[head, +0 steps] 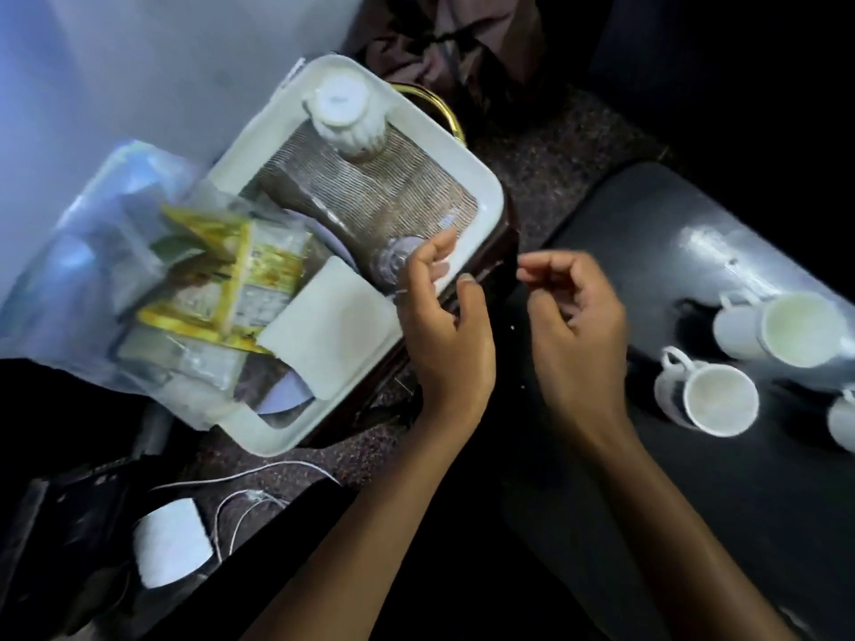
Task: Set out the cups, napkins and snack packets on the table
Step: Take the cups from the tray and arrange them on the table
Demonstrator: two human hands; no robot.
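A white tray (490,196) holds an upside-down white cup (346,114), a clear glass (393,263), a white napkin stack (331,326) and yellow snack packets (231,279). On the dark table (694,478) at the right stand three white cups: one at the far edge (793,335), one nearer me (715,397), and a third cut off by the frame (844,421). My left hand (444,316) hovers over the tray's right rim beside the glass, fingers apart, holding nothing. Between tray and table, my right hand (578,312) hangs with fingers curled loosely and empty.
A clear plastic bag (92,252) with more packets lies over the tray's left side. The tray rests on a dark stool with a gold rim (444,108). White cables and a white adapter (171,543) lie on the floor below. Brown cloth (462,43) lies behind.
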